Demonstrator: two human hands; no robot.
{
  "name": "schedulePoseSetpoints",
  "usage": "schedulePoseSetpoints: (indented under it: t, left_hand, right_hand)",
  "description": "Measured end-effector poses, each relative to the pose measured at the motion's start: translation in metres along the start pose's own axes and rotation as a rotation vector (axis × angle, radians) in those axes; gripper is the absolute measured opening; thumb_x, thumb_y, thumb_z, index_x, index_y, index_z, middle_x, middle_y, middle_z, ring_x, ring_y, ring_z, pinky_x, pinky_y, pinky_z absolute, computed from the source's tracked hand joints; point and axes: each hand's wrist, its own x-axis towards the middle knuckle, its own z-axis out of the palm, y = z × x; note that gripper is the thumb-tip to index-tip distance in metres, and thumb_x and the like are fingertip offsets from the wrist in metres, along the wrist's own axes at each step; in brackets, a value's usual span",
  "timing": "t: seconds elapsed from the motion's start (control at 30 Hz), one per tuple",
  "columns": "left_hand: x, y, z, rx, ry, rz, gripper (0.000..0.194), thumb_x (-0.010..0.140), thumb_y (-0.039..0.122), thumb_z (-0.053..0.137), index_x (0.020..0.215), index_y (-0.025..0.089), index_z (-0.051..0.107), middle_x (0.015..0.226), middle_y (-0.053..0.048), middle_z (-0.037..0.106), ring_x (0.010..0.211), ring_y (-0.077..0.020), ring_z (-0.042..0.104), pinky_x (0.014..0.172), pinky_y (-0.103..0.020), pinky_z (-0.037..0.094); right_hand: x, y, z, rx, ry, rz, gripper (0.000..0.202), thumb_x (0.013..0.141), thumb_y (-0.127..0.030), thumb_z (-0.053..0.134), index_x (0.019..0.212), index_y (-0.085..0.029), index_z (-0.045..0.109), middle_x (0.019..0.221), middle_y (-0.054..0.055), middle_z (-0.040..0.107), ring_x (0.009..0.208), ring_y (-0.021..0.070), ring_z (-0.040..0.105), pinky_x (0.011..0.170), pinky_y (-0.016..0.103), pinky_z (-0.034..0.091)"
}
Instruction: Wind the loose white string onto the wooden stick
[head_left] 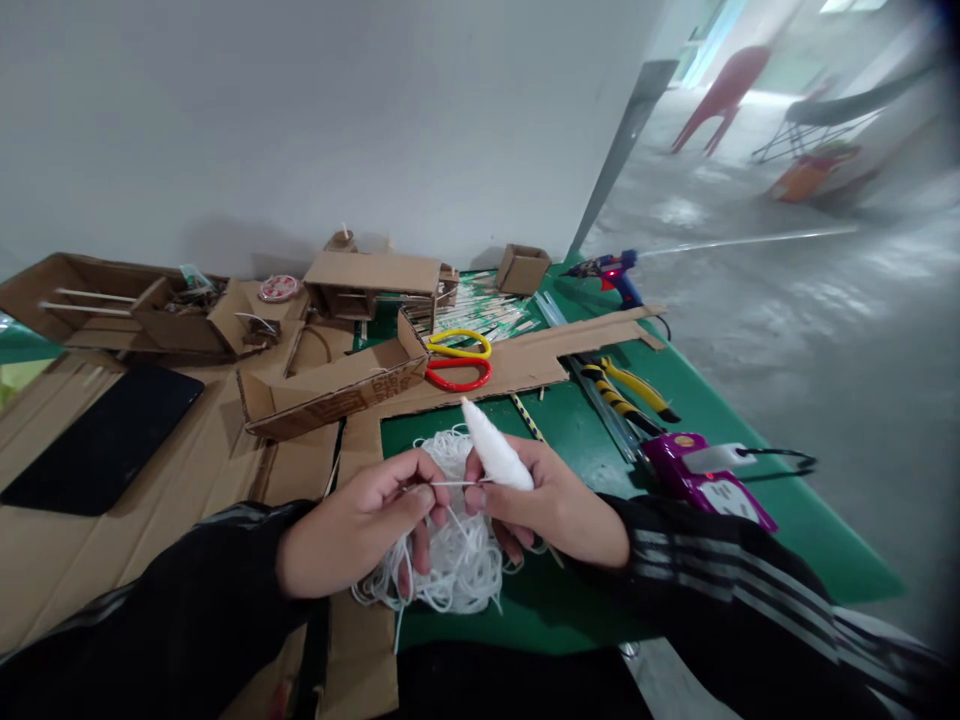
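Observation:
My right hand (551, 500) is closed around a white cone of wound string (496, 448), its narrow tip pointing up and away to the left. A strand of white string (457, 484) runs taut from the cone to my left hand (375, 515), which pinches it between thumb and fingers. Below both hands lies a loose, tangled heap of the same white string (457, 570) on the green tabletop. Scissors with one yellow and one red handle (459, 375) rest just beyond the cone, on cardboard.
Cardboard boxes (337, 390) and a black tablet-like slab (105, 435) lie to the left. Pliers (622, 395), a purple device (705, 480) with a cable and a blue glue gun (619, 278) stand along the right side. Thin sticks (487, 308) are scattered near the wall.

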Motion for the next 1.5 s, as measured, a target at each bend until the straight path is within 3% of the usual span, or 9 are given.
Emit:
schedulePoseSetpoints:
  t: [0.1,0.23,0.33,0.63,0.77,1.07,1.37,1.5]
  left_hand:
    - [-0.002,0.001,0.003,0.237,0.056,-0.008,0.015,0.09,0.036,0.05,0.093,0.022,0.048,0.057,0.006,0.05,0.043,-0.0096,0.049,0.039,-0.018,0.043]
    - [-0.004,0.002,0.007,0.623,0.184,0.166,0.009,0.084,0.024,0.057,0.093,0.023,0.057,0.079,0.002,0.055,0.058,-0.0103,0.049,0.05,-0.019,0.041]
    - [-0.005,0.002,0.008,0.755,0.195,0.217,0.013,0.081,0.022,0.06,0.094,0.023,0.058,0.078,0.003,0.057,0.06,-0.0116,0.048,0.055,-0.021,0.038]
    - [-0.003,0.001,0.013,0.818,0.239,0.195,0.014,0.079,0.032,0.066,0.086,0.023,0.057,0.074,0.005,0.061,0.06,-0.0127,0.048,0.056,-0.023,0.03]
    - [-0.002,-0.002,0.015,0.765,0.245,0.206,0.008,0.08,0.023,0.061,0.086,0.023,0.056,0.081,0.004,0.064,0.068,-0.0144,0.052,0.061,-0.023,0.034]
    - [-0.001,-0.011,0.013,0.618,0.216,0.202,0.028,0.074,0.005,0.053,0.095,0.023,0.05,0.075,0.004,0.052,0.064,-0.0124,0.046,0.057,-0.022,0.035]
    - [-0.002,-0.01,0.011,0.589,0.249,0.255,0.012,0.084,0.013,0.05,0.09,0.022,0.05,0.074,0.004,0.054,0.066,-0.0114,0.049,0.062,-0.023,0.038]
    - [-0.003,-0.012,0.01,0.572,0.281,0.288,0.01,0.087,0.018,0.05,0.095,0.024,0.049,0.079,0.003,0.058,0.07,-0.012,0.053,0.065,-0.023,0.041]
  right_hand:
    - [0.0,-0.001,0.0,0.009,0.0,-0.017,0.027,0.071,-0.032,0.075,0.081,-0.016,0.055,0.048,-0.009,0.049,0.032,0.0036,0.039,0.033,0.017,0.044]
    - [0.001,-0.001,0.001,0.023,0.01,-0.033,0.028,0.071,-0.033,0.075,0.08,-0.016,0.055,0.057,-0.006,0.057,0.034,0.0028,0.04,0.033,0.017,0.043]
    - [0.001,-0.001,0.0,0.028,0.019,-0.027,0.029,0.068,-0.031,0.078,0.078,-0.016,0.054,0.055,-0.007,0.055,0.033,0.0027,0.039,0.033,0.017,0.044]
    - [0.002,-0.001,-0.002,-0.052,0.032,-0.009,0.028,0.071,-0.03,0.077,0.079,-0.017,0.053,0.046,-0.01,0.047,0.034,0.0045,0.039,0.033,0.016,0.041]
    - [0.002,-0.001,-0.002,-0.053,0.03,-0.011,0.028,0.07,-0.03,0.077,0.079,-0.017,0.053,0.049,-0.009,0.048,0.035,0.0041,0.04,0.033,0.016,0.041]
    - [0.002,-0.004,-0.001,-0.018,0.085,-0.02,0.027,0.07,-0.028,0.075,0.078,-0.018,0.052,0.044,-0.011,0.046,0.033,0.0051,0.04,0.034,0.017,0.041]
    - [0.002,-0.002,-0.002,-0.039,0.036,-0.04,0.026,0.072,-0.028,0.074,0.08,-0.018,0.051,0.044,-0.011,0.045,0.033,0.0043,0.04,0.033,0.016,0.041]
    - [0.001,-0.005,0.001,-0.093,-0.029,0.016,0.03,0.07,-0.028,0.076,0.083,-0.017,0.052,0.054,-0.008,0.052,0.037,0.004,0.045,0.033,0.014,0.043]
